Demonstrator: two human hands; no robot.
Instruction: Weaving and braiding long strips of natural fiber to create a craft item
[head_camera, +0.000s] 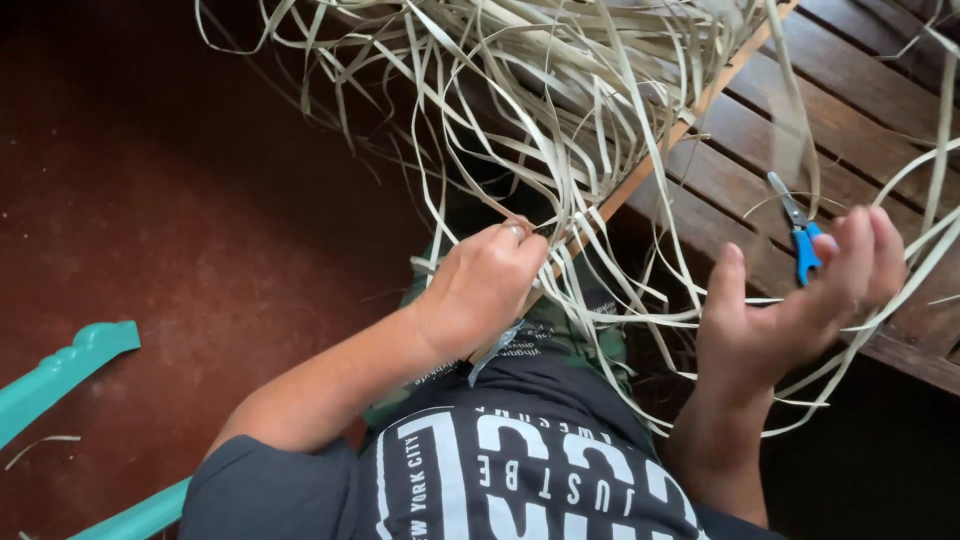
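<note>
1. At the far left a teal piece of furniture (70, 365) stands on the red-brown floor (180, 230), well apart from the work.
2. My left hand (485, 285) is clenched, thumb and fingertips pinching a few of the pale strips (560, 120) just where they hang past the near edge of the bench (850, 130).
3. The strips spill from a big loose bundle lying on the bench toward its far left corner. Their long axis runs from that bundle down toward my lap, so the free ends point at me and the pinched ones rise up and away from my left hand.
4. A thin wooden slat (665, 145) runs on a slant just beside my left hand, under the hanging strips.
5. My right hand (790, 310) is released, fingers spread and palm turned to the left; several strips curve across the fingers, but I grip none.
6. Small blue-handled scissors (800, 235) lie on the bench just beyond my right fingertips, blades pointing to the far edge. My right hand is much the nearer to them.
</note>
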